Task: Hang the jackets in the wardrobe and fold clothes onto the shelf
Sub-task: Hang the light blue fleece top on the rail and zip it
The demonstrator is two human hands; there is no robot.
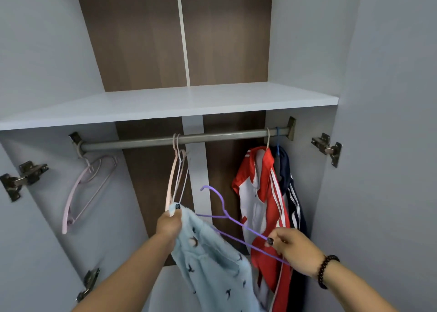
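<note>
Pale blue fleece garment [212,259] pinched at its top edge by left hand [169,224]; right hand [292,250] grips purple wire hanger [227,217] below rail [184,137]. Rail bare between pink hangers [176,176] and red-white jacket [262,205]. No legible writing.

A single head-worn wide-angle camera faces straight into an open wardrobe at close range, angled slightly upward, with the hanging rail [184,138] at centre and forearms entering from below.
</note>
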